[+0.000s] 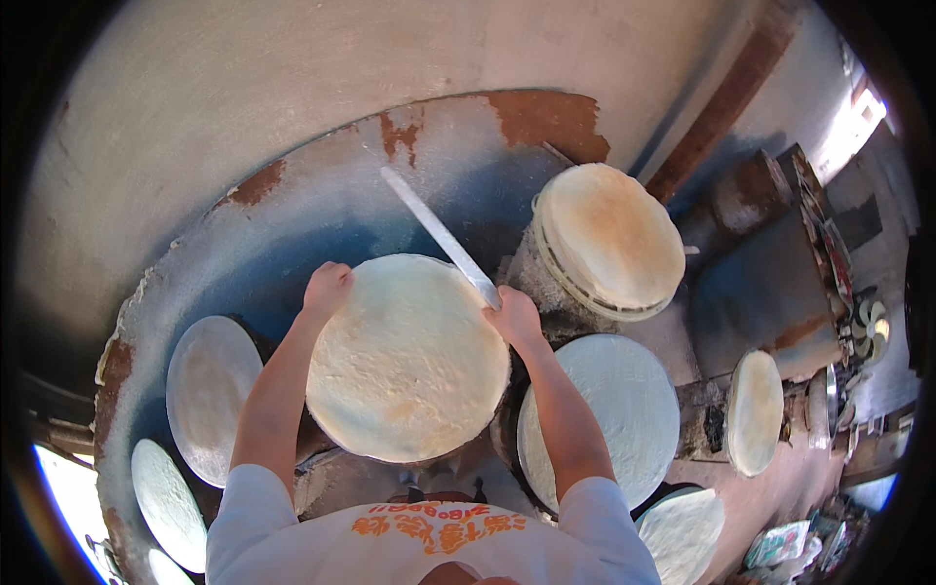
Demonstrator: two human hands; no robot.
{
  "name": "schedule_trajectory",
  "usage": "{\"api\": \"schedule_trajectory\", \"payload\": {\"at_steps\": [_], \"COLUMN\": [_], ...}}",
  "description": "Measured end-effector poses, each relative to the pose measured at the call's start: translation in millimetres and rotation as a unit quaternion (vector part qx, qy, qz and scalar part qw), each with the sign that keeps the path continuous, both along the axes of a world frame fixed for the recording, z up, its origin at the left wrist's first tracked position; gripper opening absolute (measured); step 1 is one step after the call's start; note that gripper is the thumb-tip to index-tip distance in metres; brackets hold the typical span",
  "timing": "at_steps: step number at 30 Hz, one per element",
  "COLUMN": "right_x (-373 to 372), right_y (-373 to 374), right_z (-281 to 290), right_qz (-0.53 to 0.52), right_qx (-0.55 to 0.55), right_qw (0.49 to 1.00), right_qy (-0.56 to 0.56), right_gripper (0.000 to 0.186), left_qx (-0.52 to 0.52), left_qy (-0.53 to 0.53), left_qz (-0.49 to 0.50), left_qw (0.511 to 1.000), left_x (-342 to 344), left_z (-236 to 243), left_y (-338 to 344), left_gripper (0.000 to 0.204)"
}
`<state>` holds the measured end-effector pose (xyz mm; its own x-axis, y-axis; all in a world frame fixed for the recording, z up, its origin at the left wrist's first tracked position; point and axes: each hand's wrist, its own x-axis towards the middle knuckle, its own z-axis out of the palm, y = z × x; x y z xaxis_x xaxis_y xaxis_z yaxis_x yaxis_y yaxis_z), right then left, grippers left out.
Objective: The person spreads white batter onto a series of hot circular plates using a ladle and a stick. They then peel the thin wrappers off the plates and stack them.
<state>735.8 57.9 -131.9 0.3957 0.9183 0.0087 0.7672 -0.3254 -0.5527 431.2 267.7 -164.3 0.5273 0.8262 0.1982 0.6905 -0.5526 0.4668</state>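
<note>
A large pale round flatbread (408,361) lies below me in the head view, covering whatever is beneath it. My left hand (329,287) is closed on its upper left edge, the fingertips curled over it. My right hand (512,314) grips the lower end of a long, flat metal blade (430,218) at the flatbread's upper right edge; the blade slants up and left, beyond the bread. Whether my right fingers also hold the bread's edge I cannot tell.
Round griddles (210,395) (597,409) flank me, some with pale rounds (164,502) (681,536) (751,413). A pale browned round (609,234) tops a bucket at upper right. A curved rust-patched metal ledge (546,117) runs behind; dark stoves (756,297) and bags (775,546) are at right.
</note>
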Motion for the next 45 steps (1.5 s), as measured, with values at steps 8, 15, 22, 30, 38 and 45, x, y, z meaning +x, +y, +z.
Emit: {"api": "schedule_trajectory", "payload": {"at_steps": [8,15,22,30,38,45], "right_x": [-73,-11,-26,-45,22,48], "right_y": [-15,-34,-67,-52,-148,-301], "right_z": [34,11,18,31,37,23], "right_qz": [0.045,0.002,-0.012,0.016,-0.045,-0.066], "right_qx": [0.206,0.182,-0.006,-0.002,0.109,0.081], "right_qw": [0.975,0.978,0.998,0.998,0.99,0.99], "right_qy": [-0.072,-0.098,0.057,-0.058,0.077,-0.094], "right_gripper": [0.021,0.028,0.029,0.022,0.036,0.039], "left_qx": [-0.016,-0.007,0.086,0.097,0.161,0.116], "left_qy": [0.156,0.07,-0.05,-0.101,0.104,0.063], "left_qz": [-0.04,-0.082,-0.051,-0.083,-0.22,-0.183], "left_qw": [0.987,0.994,0.994,0.987,0.957,0.974], "left_x": [-2,-9,-30,-26,-72,-81], "left_z": [-6,6,47,62,29,26], "left_y": [25,15,-65,-186,-309,-278], "left_gripper": [0.044,0.05,0.032,0.028,0.036,0.021]}}
